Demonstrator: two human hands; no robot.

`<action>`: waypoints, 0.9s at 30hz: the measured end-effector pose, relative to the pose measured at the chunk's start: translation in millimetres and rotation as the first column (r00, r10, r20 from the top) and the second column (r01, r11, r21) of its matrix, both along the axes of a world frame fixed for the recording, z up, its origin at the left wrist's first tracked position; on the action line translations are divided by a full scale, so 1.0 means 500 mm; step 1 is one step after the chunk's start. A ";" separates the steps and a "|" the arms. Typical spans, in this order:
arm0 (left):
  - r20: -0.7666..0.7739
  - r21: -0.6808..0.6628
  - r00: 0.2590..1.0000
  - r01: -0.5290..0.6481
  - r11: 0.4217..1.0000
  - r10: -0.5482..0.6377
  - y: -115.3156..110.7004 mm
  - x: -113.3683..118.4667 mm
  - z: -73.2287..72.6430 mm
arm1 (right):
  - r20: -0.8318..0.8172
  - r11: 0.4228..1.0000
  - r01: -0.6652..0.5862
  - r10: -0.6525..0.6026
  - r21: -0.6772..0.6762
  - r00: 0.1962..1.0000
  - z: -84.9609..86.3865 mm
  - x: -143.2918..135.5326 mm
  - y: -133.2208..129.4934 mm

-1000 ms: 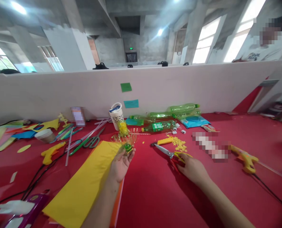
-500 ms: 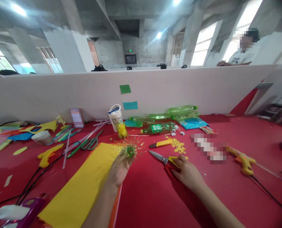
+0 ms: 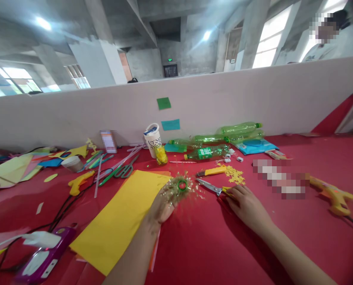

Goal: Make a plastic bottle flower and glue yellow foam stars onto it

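Observation:
My left hand (image 3: 163, 206) holds a cut green bottle top (image 3: 182, 185) over the table, near the edge of the yellow paper (image 3: 117, 221). The plastic is slit into thin strips that fan out around the green neck, and the fingers show partly through it. My right hand (image 3: 249, 204) is closed around the handles of a pair of scissors (image 3: 209, 186) with yellow and red grips. Their blades lie low over the red table and point left toward the bottle top. Just beyond them are a yellow utility knife (image 3: 212, 171) and a pile of yellow paper stars (image 3: 235, 174).
Green plastic bottles (image 3: 206, 152) lie along the white partition (image 3: 119, 111), beside a white cup (image 3: 152, 140). Glue guns (image 3: 79, 182) rest at both sides, with cords. Dark scissors (image 3: 125, 169) lie behind the paper. A purple power strip (image 3: 50, 253) sits front left.
The view has shifted. My left hand has brought the bottle top closer to the scissors and turned its neck opening more toward me. My right hand stays on the scissors.

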State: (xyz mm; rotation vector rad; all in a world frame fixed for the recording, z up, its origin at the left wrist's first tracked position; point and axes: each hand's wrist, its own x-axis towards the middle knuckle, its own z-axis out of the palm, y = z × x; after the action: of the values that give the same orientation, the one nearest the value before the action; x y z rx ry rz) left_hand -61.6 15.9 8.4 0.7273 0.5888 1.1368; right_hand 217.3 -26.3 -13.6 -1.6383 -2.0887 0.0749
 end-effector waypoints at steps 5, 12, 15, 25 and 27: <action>-0.012 0.027 0.999 0.033 0.999 -0.033 0.000 0.003 0.002 | -0.015 1.000 0.004 -0.004 0.027 1.000 -0.014 0.018 0.013; 0.050 0.001 0.997 0.055 0.998 -0.055 0.002 -0.002 -0.011 | -0.013 0.996 -0.054 0.054 0.065 0.998 -0.020 0.008 0.008; 0.070 0.013 0.996 0.058 0.998 -0.059 -0.001 -0.003 -0.012 | -0.028 0.993 -0.081 0.084 0.079 0.996 -0.017 0.003 -0.003; 0.063 -0.037 0.997 0.049 0.998 -0.046 -0.007 0.022 -0.008 | -0.187 0.993 -0.069 0.086 0.096 0.978 -0.002 0.003 -0.012; 0.066 -0.040 0.996 0.057 0.998 -0.054 -0.006 0.026 -0.013 | -0.234 0.992 -0.057 0.082 0.112 0.969 0.013 -0.004 -0.016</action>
State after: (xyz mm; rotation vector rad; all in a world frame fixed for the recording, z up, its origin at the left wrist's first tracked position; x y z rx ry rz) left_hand -48.7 12.8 1.7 0.6645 0.5334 1.0894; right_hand 215.3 -34.3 -7.1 -1.4193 -1.9329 0.1738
